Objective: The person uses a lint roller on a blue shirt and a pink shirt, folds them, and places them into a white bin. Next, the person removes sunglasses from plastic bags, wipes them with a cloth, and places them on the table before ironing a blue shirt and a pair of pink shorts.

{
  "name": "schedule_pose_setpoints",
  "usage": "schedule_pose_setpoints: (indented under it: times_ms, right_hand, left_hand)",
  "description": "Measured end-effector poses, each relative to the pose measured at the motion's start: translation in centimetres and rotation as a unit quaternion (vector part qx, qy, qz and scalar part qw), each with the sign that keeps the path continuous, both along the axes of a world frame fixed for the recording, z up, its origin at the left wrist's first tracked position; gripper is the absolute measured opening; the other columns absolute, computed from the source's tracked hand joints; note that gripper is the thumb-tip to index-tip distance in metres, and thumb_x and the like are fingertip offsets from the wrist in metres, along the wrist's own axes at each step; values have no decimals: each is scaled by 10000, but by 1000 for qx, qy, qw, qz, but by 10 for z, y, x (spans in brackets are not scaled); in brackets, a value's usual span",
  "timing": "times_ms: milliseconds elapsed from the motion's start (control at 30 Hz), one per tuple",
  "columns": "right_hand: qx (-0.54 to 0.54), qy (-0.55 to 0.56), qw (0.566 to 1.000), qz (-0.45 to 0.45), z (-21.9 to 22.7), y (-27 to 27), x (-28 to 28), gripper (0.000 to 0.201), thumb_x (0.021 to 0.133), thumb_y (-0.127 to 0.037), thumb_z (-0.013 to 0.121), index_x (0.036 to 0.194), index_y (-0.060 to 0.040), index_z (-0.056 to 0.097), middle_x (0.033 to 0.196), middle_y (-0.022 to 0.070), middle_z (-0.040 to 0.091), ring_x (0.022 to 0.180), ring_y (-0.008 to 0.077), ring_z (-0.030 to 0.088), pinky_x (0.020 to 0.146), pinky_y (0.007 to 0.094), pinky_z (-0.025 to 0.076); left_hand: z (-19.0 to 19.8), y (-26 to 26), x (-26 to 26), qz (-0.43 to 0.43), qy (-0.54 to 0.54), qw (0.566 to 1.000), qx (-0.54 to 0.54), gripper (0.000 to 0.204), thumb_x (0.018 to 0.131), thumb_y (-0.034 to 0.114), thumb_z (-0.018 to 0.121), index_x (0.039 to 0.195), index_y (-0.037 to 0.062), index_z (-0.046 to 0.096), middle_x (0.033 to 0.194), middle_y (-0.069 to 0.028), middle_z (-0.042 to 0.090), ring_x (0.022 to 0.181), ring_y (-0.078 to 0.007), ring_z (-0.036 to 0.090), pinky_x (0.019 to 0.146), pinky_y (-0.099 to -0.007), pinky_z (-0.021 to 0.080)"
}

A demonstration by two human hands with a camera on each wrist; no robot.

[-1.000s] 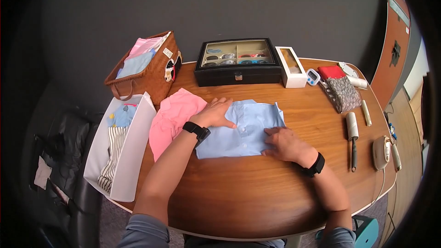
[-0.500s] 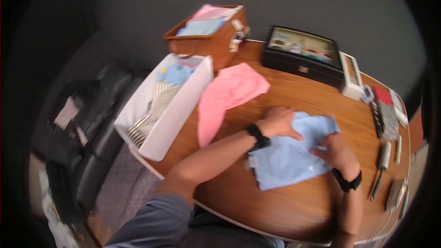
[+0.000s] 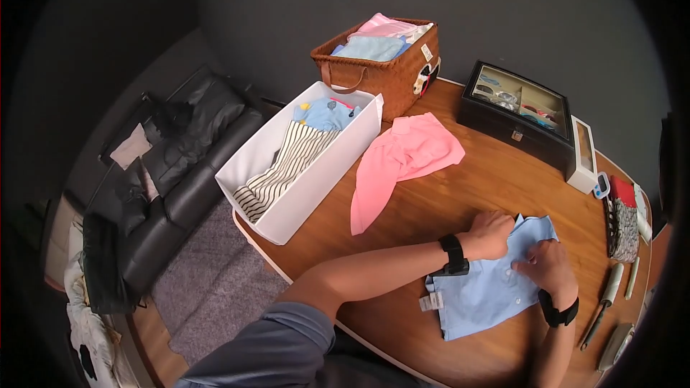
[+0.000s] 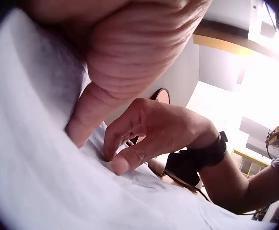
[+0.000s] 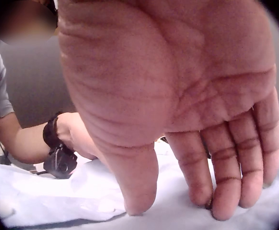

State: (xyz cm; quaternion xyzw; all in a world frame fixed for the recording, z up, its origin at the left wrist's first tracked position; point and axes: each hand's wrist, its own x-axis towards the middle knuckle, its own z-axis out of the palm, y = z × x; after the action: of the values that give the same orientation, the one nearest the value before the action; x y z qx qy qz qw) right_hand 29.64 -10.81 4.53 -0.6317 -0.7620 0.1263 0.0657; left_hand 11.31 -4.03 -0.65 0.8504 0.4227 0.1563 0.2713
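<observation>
A light blue buttoned shirt (image 3: pixel 481 298) lies folded on the wooden table, its white label (image 3: pixel 432 302) sticking out at the lower left. At the shirt's upper left edge, my left hand (image 3: pixel 490 236) has its fingers curled in and pinches the cloth. The left wrist view shows that thumb (image 4: pixel 89 112) down against the fabric. My right hand (image 3: pixel 552 267) rests on the shirt's right part. Its fingers (image 5: pixel 197 167) reach down fairly straight onto the cloth, with the thumb held apart from them. A pink garment (image 3: pixel 410 151) lies loosely spread farther back.
A white bin (image 3: pixel 309 190) holds a striped garment (image 3: pixel 291 162). Behind it stands a brown basket (image 3: pixel 388 75) of folded clothes. A black glasses case (image 3: pixel 496 122), a white box (image 3: pixel 581 158), a timer (image 3: pixel 601 185) and a lint roller (image 3: pixel 611 287) line the right side.
The head view has swung left. The blue shirt, earlier beside the pink garment, now lies well to its right and nearer. My left hand has gone from flat on the shirt to curled at its edge.
</observation>
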Motion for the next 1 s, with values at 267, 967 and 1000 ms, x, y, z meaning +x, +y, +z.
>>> schedule_pose_setpoints:
  times_ms: [267, 967, 1000]
  right_hand:
    - [19, -25, 999, 20, -6, 0, 5, 321, 643, -296, 823, 638, -11, 675, 676, 182, 652, 685, 365, 639, 656, 431, 507]
    - [66, 44, 995, 64, 2, 6, 25, 245, 793, -258, 730, 767, -30, 645, 755, 180, 648, 765, 363, 631, 679, 450, 501]
    - [94, 59, 991, 70, -3, 7, 28, 226, 799, -242, 723, 764, -33, 643, 748, 179, 647, 748, 367, 630, 664, 450, 500]
  left_hand:
    - [-6, 11, -7, -7, -120, 969, -215, 612, 630, 220, 833, 1103, -83, 589, 1112, -260, 634, 1049, -334, 623, 850, -379, 494]
    - [21, -9, -63, -52, -283, 813, -506, 327, 901, 114, 667, 1195, -20, 618, 1105, -49, 674, 953, -113, 629, 845, -282, 503]
    - [27, -12, -73, -25, -285, 821, -494, 327, 901, 114, 667, 1195, -20, 618, 1105, -49, 674, 953, -113, 629, 845, -282, 503]
